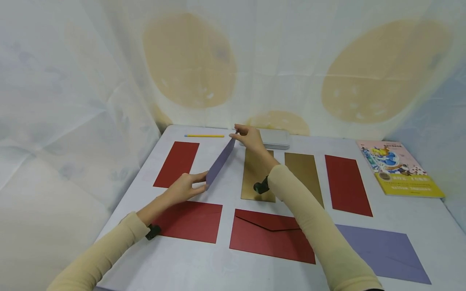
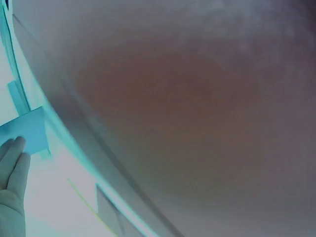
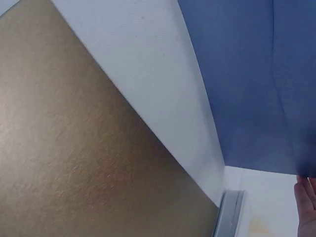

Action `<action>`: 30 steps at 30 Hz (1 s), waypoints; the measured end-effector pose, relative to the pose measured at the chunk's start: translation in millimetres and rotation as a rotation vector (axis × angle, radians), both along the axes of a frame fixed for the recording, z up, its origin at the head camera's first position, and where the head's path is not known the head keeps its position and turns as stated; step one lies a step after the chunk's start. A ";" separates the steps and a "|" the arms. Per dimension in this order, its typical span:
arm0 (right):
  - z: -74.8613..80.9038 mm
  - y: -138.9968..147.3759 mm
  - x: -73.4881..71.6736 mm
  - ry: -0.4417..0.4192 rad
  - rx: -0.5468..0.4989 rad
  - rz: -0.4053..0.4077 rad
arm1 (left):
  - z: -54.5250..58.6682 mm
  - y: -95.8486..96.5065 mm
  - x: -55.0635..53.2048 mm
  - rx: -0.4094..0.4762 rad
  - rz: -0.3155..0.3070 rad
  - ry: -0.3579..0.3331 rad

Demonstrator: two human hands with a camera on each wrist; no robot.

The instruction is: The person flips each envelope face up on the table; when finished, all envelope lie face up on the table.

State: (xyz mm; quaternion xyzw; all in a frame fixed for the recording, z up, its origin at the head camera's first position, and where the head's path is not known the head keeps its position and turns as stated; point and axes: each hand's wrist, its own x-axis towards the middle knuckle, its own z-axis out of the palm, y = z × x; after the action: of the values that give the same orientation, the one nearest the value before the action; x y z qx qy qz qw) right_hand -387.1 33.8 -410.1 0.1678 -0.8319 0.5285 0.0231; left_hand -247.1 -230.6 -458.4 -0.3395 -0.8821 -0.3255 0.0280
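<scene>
A purple envelope is held up on a slant above the table. My left hand pinches its near end between thumb and fingers, while my right hand pinches the far end. In the right wrist view the envelope shows a flap line, with fingertips at its edge. A red envelope lies to its left and a gold envelope to its right. Below my left wrist is another red envelope, partly hidden by the arm.
Farther right lie a second gold envelope and an upright red one. In front are a flapped red envelope and a flat purple one, both partly under my right arm. A pencil, grey tin and book sit farther back.
</scene>
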 end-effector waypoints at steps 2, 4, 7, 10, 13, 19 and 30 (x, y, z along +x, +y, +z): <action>-0.7 -1.0 -1.6 0.004 0.013 -0.004 | 6.1 1.3 0.7 0.001 -0.008 0.061; -0.8 -2.1 -2.8 0.014 0.022 -0.006 | 12.3 3.2 0.5 -0.002 -0.016 0.131; -0.4 -4.8 -3.2 0.028 0.026 -0.007 | 20.6 6.3 -0.5 -0.011 -0.022 0.212; 0.0 -8.0 -2.8 0.037 0.032 -0.013 | 26.1 9.0 -2.0 -0.019 -0.038 0.250; 0.4 -11.1 -2.0 0.034 0.034 -0.023 | 28.4 9.4 -2.8 -0.014 -0.044 0.257; -0.2 -12.5 -3.0 0.029 0.052 -0.030 | 27.7 7.8 -4.8 -0.021 -0.034 0.258; -1.3 -5.2 3.9 0.029 0.027 0.048 | 30.3 -10.6 -4.5 -0.016 0.072 0.214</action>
State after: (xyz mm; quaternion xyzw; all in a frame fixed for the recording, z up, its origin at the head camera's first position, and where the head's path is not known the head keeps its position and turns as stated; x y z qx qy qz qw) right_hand -383.3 28.6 -411.3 0.1955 -0.8343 0.5150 0.0200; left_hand -251.6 -241.2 -428.1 -0.3405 -0.8882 -0.2791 0.1310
